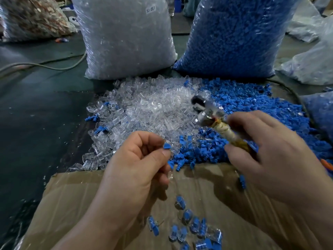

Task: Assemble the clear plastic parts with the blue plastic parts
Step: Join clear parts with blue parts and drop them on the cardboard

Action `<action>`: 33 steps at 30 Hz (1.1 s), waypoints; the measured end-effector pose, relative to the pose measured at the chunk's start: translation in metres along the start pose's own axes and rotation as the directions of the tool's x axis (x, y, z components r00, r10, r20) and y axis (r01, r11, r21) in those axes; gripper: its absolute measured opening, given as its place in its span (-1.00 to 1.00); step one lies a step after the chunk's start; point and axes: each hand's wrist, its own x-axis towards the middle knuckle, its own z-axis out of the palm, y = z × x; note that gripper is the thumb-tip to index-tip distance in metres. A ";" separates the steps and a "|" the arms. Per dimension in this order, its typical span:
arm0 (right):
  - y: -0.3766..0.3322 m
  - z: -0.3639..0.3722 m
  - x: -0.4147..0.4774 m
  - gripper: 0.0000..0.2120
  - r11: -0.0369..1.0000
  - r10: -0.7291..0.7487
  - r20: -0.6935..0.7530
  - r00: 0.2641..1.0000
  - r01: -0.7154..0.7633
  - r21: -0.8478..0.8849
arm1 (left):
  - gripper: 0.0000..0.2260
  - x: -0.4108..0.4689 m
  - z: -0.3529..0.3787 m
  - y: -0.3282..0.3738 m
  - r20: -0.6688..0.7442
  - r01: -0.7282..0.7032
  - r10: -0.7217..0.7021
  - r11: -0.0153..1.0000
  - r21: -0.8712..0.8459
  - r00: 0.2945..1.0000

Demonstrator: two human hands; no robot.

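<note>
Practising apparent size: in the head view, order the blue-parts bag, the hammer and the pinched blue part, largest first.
1. blue-parts bag
2. hammer
3. blue part pinched by the left hand
The bag is farthest yet looks largest.

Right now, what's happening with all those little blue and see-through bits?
A person is joining clear plastic parts to blue ones. The left hand pinches a blue part between thumb and fingers. The right hand grips a small metal-headed tool, blurred, above the heaps. A clear pile and a blue pile lie side by side, and several joined pieces sit on the cardboard nearer the person.
</note>
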 end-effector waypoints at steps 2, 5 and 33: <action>-0.010 -0.001 -0.005 -0.66 0.995 -0.086 0.082 0.993 0.083 0.047 | -0.86 0.000 -0.002 -0.001 -0.007 -0.039 0.040 0.999 0.024 0.999; -0.014 0.002 -0.009 -0.56 0.987 -0.161 0.166 0.973 0.158 0.031 | -0.86 0.000 -0.003 -0.004 -0.011 -0.135 0.137 0.987 0.088 0.991; -0.009 0.001 -0.013 -0.57 0.983 -0.177 0.216 0.960 0.183 -0.009 | -0.87 -0.007 0.004 0.000 0.007 -0.266 0.274 0.927 0.266 0.962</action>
